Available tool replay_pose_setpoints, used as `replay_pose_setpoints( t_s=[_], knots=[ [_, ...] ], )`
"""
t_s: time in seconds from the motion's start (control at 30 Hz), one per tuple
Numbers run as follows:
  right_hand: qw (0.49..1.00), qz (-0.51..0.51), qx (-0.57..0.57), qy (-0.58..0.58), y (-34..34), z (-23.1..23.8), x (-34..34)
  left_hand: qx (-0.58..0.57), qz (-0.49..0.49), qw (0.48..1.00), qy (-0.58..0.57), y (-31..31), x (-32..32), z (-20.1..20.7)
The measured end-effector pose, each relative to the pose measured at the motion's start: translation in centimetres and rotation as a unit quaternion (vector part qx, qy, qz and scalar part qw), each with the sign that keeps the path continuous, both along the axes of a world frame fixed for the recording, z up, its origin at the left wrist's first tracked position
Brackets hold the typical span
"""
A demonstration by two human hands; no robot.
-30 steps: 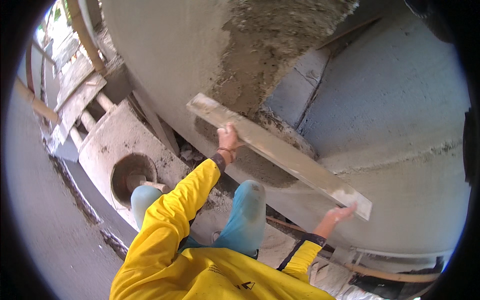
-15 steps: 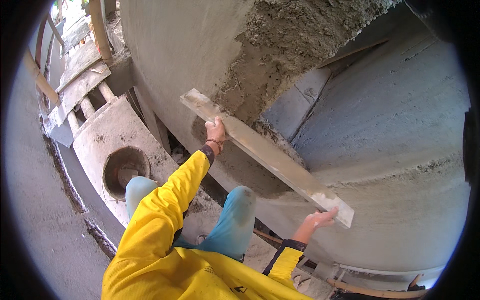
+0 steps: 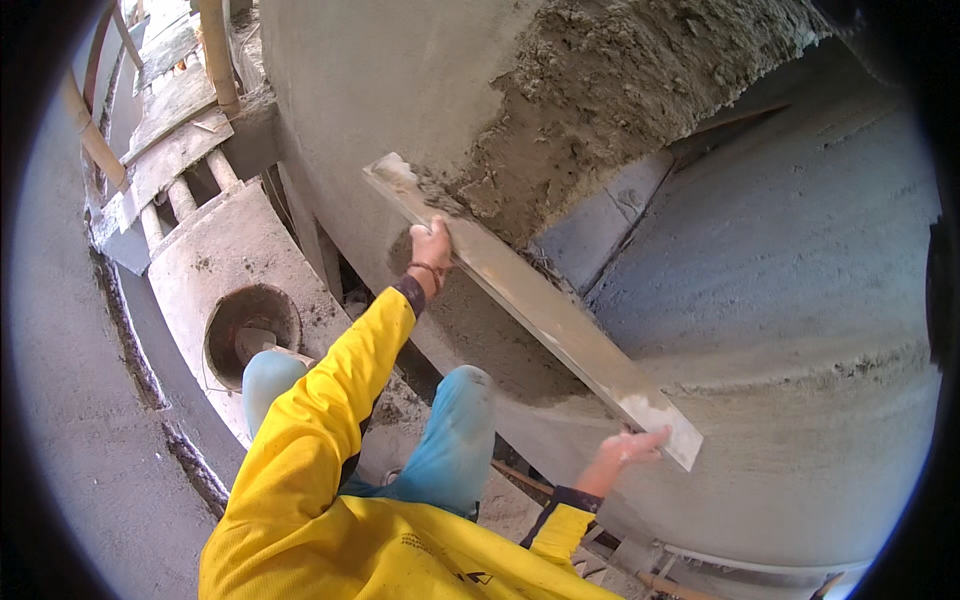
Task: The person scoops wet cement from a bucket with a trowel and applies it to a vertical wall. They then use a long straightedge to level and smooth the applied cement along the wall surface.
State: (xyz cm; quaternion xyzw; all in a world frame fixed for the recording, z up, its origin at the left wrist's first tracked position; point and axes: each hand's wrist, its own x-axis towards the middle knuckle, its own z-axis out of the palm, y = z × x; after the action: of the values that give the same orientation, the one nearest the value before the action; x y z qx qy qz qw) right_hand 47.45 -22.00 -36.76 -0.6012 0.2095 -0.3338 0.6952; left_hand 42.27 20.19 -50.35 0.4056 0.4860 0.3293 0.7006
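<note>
A long, flat straightedge board (image 3: 545, 306) is held aslant in mid-view, its ends pointed toward half past 10 and half past 4; its lower end is smeared with pale mortar, and dark mortar is gathered at its upper edge. At 10 o'clock from its middle, its lower edge is gripped by the left hand (image 3: 431, 243), the fingers curled round it; at 5 o'clock, its far end is touched by the right hand (image 3: 636, 445), one finger laid across the face; that hand is blurred, so how tightly it is closed cannot be told. At half past 12 a rough mortar patch (image 3: 600, 100) is bordered by smooth plastered wall (image 3: 370, 75); at 7 o'clock a knee is seen in blue trousers (image 3: 447, 430); at 9 o'clock a handled tool (image 3: 288, 354) is held in a round bucket (image 3: 243, 305); at 10 o'clock a bamboo pole (image 3: 217, 55) is seen.
</note>
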Motion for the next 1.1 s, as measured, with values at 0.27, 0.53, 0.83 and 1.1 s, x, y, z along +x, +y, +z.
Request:
replay_pose_setpoints(
  t_s=[0.27, 0.53, 0.83, 1.1],
  knots=[
    [0.991, 0.000, -0.117, -0.059, -2.8, 5.3, 1.3, 0.046, 0.016, 0.998, -0.050, -4.0, 1.0, 7.0],
    [0.856, 0.051, -0.447, -0.256, -15.3, 6.2, 6.8, 0.027, -0.024, 0.993, -0.117, -9.3, 0.8, 11.2],
    [0.995, 0.022, -0.094, -0.024, 3.1, 0.3, -0.7, -0.024, 0.035, 0.997, -0.072, 2.3, -0.5, -2.3],
    [0.983, 0.017, -0.133, -0.126, 0.4, 6.4, 0.3, 0.055, 0.025, 0.996, -0.068, -1.8, 2.3, 1.2]
  ],
)
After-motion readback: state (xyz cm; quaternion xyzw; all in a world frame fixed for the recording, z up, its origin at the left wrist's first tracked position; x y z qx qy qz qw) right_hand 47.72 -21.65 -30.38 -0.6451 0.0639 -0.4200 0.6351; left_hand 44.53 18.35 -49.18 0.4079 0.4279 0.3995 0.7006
